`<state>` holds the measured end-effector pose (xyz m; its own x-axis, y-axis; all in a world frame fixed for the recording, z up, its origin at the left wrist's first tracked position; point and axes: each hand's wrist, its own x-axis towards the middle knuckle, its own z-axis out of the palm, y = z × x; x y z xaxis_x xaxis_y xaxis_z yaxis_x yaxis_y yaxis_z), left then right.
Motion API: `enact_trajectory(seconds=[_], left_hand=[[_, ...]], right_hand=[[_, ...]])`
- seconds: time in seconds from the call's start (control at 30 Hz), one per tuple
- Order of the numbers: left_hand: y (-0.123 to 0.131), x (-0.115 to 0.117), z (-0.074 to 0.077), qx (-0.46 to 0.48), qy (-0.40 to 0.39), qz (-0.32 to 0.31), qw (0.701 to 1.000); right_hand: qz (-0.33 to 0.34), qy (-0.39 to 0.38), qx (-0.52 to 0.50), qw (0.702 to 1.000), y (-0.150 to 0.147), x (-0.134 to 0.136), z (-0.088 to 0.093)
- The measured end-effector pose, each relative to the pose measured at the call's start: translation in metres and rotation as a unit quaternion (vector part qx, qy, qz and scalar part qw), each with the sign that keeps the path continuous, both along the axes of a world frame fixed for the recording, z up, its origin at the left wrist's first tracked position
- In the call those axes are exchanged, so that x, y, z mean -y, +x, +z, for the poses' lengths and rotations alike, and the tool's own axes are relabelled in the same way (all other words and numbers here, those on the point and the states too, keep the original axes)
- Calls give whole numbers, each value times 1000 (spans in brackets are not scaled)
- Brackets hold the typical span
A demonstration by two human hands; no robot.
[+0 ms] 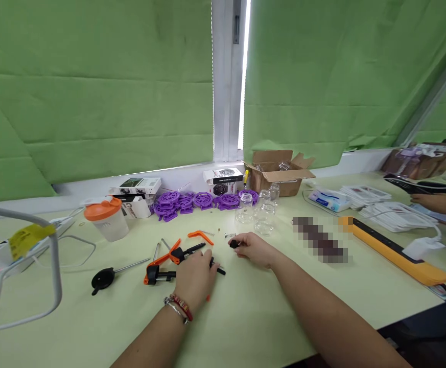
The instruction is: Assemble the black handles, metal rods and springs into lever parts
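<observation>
My left hand (195, 275), wearing bracelets, is closed over a black rod-shaped part (220, 269), whose end sticks out past the fingers. Between the fingertips of my right hand (256, 249) is a small black piece (234, 244), partly hidden. A metal spring (230, 236) lies just beyond it. Left of my left hand, orange and black parts (153, 274) with metal rods lie in a loose group. An orange curved piece (201, 235) rests behind them. Farther left lies a black round part (103, 279) with a long metal rod.
Purple discs (203, 200), glass jars (244, 209) and an open cardboard box (280, 176) line the back. An orange-lidded cup (110, 225) and grey metal frame (57, 271) stand left. An orange power strip (395, 250) lies right, near another person's hand (433, 203).
</observation>
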<state>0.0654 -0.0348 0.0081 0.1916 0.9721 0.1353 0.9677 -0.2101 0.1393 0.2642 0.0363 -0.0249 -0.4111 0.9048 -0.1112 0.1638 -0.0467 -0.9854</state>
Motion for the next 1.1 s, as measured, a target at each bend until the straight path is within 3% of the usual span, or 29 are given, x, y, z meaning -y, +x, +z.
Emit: enact_trajectory(seconds=[0.1,0.2,0.27,0.3,0.37,0.47,0.53,0.6,0.67,0.8,1.1], left_hand=[[-2,-4,1,91,92,-14,992],[2,-4,7,327,110,-38,938],[11,-4,13,533,28,-8,845],[17,-6,15,632,-37,27,774],[27,-12,18,774,-169,105,602],[38,-25,13,811,-233,122,523],[41,-32,7,863,-236,104,434],[42,-35,1,891,-252,82,369],[42,-35,-2,896,-269,66,347],[39,-31,-1,902,-268,63,333],[33,-31,-3,883,-268,107,369]], right_hand=[[-19,13,2,1000,-7,3,1],[-41,39,-32,998,-14,7,11],[-25,72,-51,996,-18,10,20],[-12,90,-54,994,-19,11,25],[15,128,-44,991,-23,14,34],[40,206,9,978,-28,16,49],[56,268,69,959,-30,17,59],[80,304,128,941,-32,17,67],[93,302,158,935,-34,16,73],[66,270,151,949,-37,15,74],[-45,192,28,980,-26,3,52]])
